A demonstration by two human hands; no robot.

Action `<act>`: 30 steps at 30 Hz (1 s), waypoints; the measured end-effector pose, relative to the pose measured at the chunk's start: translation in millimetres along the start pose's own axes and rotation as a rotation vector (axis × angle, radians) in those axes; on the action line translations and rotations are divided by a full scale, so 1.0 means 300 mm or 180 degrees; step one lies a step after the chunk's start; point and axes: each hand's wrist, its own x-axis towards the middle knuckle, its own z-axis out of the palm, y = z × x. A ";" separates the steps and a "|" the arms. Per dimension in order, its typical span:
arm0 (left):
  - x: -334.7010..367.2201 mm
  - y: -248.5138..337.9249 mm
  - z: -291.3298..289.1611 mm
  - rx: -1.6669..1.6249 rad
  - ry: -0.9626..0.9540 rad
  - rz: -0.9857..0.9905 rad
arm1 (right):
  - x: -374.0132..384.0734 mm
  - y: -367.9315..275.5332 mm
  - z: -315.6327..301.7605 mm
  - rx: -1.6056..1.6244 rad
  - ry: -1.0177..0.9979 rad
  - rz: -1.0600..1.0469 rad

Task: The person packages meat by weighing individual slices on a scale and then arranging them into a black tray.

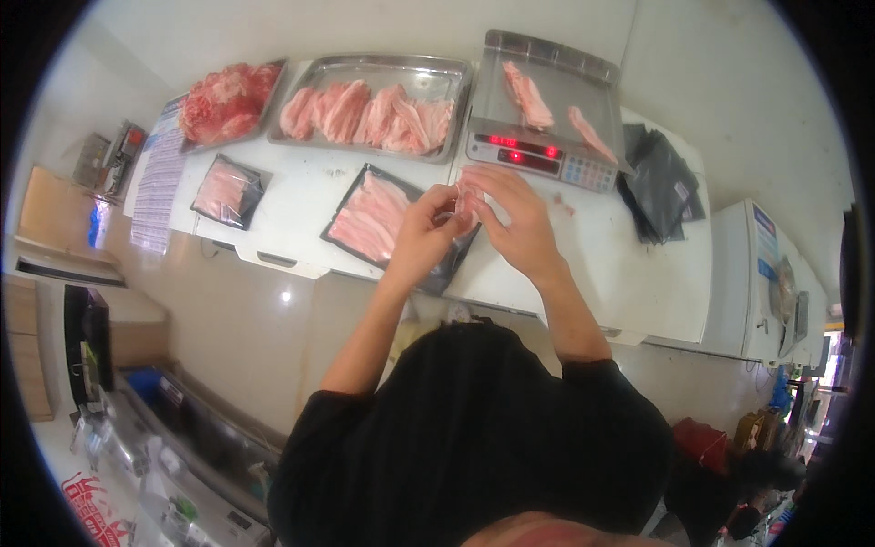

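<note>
A slice of pale pink raw meat (469, 198) is pinched between my two hands, just in front of the scale. My left hand (425, 228) grips it from the left with bent fingers; my right hand (515, 219) holds its other side, fingers curled toward the left. Under and beside my left hand lies a black-edged clear bag (372, 219) with several flat strips of meat in it, its right part dark. Behind my hands stands a digital scale (570, 100) with a lit red display. Two pieces of meat (529, 96) rest on its metal pan.
A metal tray (428, 77) of folded meat slices stands at the back, beside another tray heaped with redder meat (228, 105). A smaller packed bag of meat (225, 191) lies at left, near printed sheets (159, 182). Black empty bags (658, 187) are stacked at right.
</note>
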 end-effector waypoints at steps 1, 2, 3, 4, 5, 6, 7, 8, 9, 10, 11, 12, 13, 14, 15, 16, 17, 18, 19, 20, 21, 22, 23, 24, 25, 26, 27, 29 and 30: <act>-0.008 -0.022 0.001 -0.0122 -0.0010 0.0137 | -0.011 0.004 0.011 0.0063 -0.0129 0.0041; -0.011 -0.021 0.002 -0.0059 -0.0037 0.0047 | -0.019 0.009 0.009 0.0123 -0.0191 0.0208; -0.016 -0.013 -0.003 0.0004 -0.0060 -0.0043 | -0.029 0.012 0.009 0.0186 -0.0255 0.0374; -0.022 -0.005 -0.004 0.0067 -0.0080 -0.0134 | -0.036 0.012 0.008 0.0251 -0.0321 0.0539; -0.025 0.000 -0.003 0.0108 -0.0073 -0.0094 | -0.039 0.005 0.010 0.0295 -0.0270 0.0652; -0.023 0.005 -0.003 0.0149 -0.0065 -0.0055 | -0.040 -0.004 0.011 0.0338 -0.0220 0.0766; -0.021 0.005 -0.002 0.0190 -0.0057 -0.0016 | -0.040 -0.012 0.012 0.0380 -0.0171 0.0880; -0.024 -0.007 -0.003 0.0351 0.0132 0.0237 | -0.042 -0.014 0.019 0.0545 -0.0176 0.1025; -0.027 -0.027 -0.002 0.0515 0.0320 0.0489 | -0.040 -0.014 0.027 0.0708 -0.0180 0.1170; -0.035 -0.039 -0.001 0.0681 0.0507 0.0741 | -0.040 -0.013 0.034 0.0871 -0.0185 0.1316; -0.033 -0.035 0.007 0.0758 0.0533 0.0815 | -0.041 0.002 0.036 0.0916 -0.0157 0.1308; -0.032 -0.027 0.014 0.0834 0.0561 0.0890 | -0.049 0.022 0.040 0.0962 -0.0128 0.1299; -0.037 -0.015 0.019 0.0814 0.0550 0.0840 | -0.052 0.035 0.039 0.1008 -0.0100 0.1289; -0.043 -0.002 0.022 0.0798 0.0549 0.0786 | -0.043 0.034 0.034 0.0956 -0.0164 0.1240; -0.055 0.019 0.025 0.0685 0.0509 0.0608 | -0.026 0.025 0.022 0.0904 -0.0228 0.1192; -0.062 0.029 0.024 0.0572 0.0468 0.0430 | -0.010 0.015 0.012 0.0852 -0.0291 0.1143; -0.061 0.022 0.018 0.0609 0.0433 0.0385 | 0.003 0.003 0.002 0.0856 -0.0344 0.1137; -0.057 0.011 0.010 0.0647 0.0396 0.0340 | 0.015 -0.008 -0.008 0.0860 -0.0397 0.1132; -0.052 0.005 0.003 0.0684 0.0358 0.0296 | 0.021 -0.013 -0.014 0.0863 -0.0447 0.1128; -0.048 0.005 0.003 0.0760 0.0340 0.0358 | 0.017 0.001 -0.015 0.0845 -0.0495 0.1125; -0.043 0.008 0.004 0.0835 0.0318 0.0420 | 0.012 0.025 -0.017 0.0825 -0.0539 0.1123; -0.039 0.009 0.005 0.0909 0.0293 0.0484 | 0.008 0.042 -0.023 0.0803 -0.0582 0.1122; -0.038 0.004 -0.003 0.0964 0.0264 0.0460 | 0.005 0.049 -0.028 0.0744 -0.0719 0.1186; -0.038 -0.002 -0.012 0.1018 0.0231 0.0437 | 0.003 0.053 -0.034 0.0684 -0.0854 0.1250; -0.037 -0.009 -0.017 0.1072 0.0196 0.0416 | 0.002 0.056 -0.038 0.0621 -0.0987 0.1314; -0.035 -0.021 -0.020 0.1050 0.0229 0.0501 | 0.000 0.057 -0.038 0.0618 -0.1057 0.1355; -0.032 -0.038 -0.022 0.1028 0.0263 0.0586 | -0.002 0.057 -0.038 0.0615 -0.1127 0.1395; -0.033 -0.040 -0.022 0.1000 0.0268 0.0565 | -0.005 0.067 -0.042 0.0561 -0.1192 0.1347; -0.032 -0.027 -0.022 0.0995 0.0239 0.0459 | -0.007 0.080 -0.046 0.0511 -0.1188 0.1259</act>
